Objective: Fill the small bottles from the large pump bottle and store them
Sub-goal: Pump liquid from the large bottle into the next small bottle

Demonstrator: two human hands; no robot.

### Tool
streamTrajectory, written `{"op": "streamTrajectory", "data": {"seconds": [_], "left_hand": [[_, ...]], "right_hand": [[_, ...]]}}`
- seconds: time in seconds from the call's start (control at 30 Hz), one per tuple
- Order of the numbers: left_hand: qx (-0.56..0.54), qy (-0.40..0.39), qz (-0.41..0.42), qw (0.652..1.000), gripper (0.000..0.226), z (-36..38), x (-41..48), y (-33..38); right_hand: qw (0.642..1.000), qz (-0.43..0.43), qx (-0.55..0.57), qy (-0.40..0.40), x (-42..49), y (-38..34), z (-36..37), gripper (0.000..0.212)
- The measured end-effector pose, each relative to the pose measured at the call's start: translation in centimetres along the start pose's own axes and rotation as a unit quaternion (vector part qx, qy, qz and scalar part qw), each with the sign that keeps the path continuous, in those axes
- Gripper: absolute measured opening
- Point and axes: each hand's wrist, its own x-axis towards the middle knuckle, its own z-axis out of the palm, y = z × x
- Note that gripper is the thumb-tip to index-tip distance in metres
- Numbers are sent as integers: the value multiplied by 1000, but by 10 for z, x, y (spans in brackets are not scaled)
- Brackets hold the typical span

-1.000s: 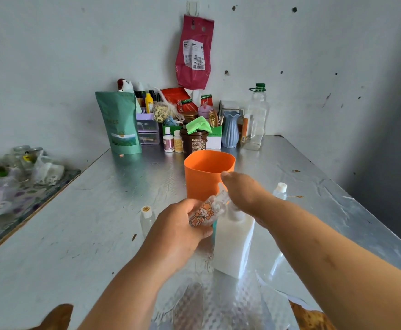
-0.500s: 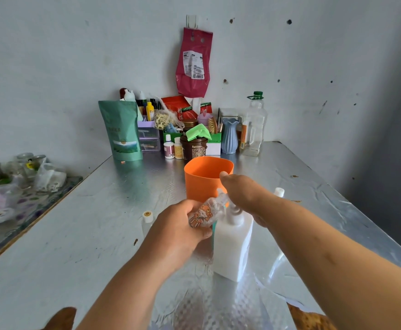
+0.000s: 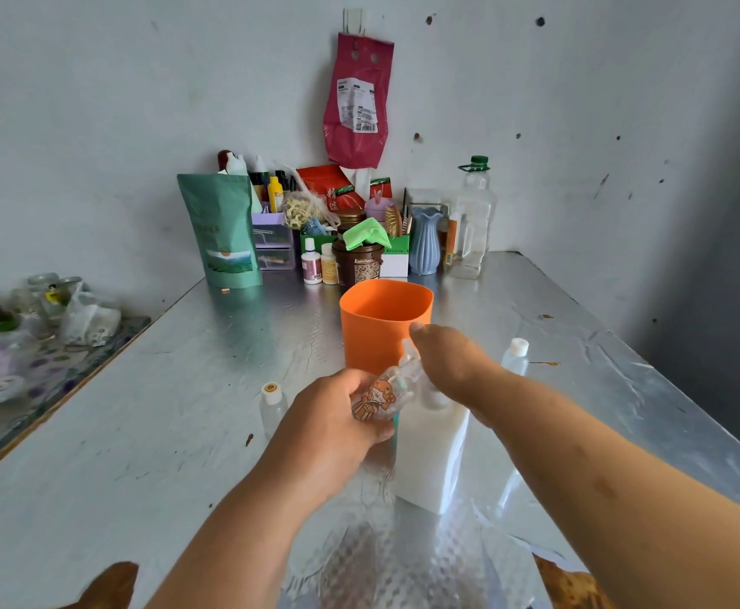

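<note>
pump bottle [image 3: 434, 454] top: hidden under right hand [image 3: 451, 362] | glass jars [image 3: 30, 301]: blurred

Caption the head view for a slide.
Left hand holds a small bottle beside the pump bottle; right hand covers the pump.

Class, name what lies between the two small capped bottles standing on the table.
Head view: the left hand gripping a cartoon-labelled small bottle, the right hand on the white pump bottle.

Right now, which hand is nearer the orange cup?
Right. The right hand rests on the pump bottle just in front of the orange cup; the left hand grips the small bottle nearer the camera.
</note>
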Motion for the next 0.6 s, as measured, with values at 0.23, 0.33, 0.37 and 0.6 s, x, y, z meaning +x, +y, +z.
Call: {"op": "streamTrajectory", "data": {"seconds": [0.23,0.33,0.37,0.6], "left_hand": [[6,10,1,1000,27,-1,-3,3],[11,17,6,1000,27,-4,-4,6],[11,18,7,1000,27,-5,-4,7],[12,15,8,1000,28,-5,-4,7]], "right_hand": [[999,-2,38,-18,-4,-4,-8,12],[999,-14,35,-19,-7,-6,-13,16],[999,-14,34,-19,-7,-6,-14,19],[999,-17,21,-32,-5,-6,-13,36]]}}
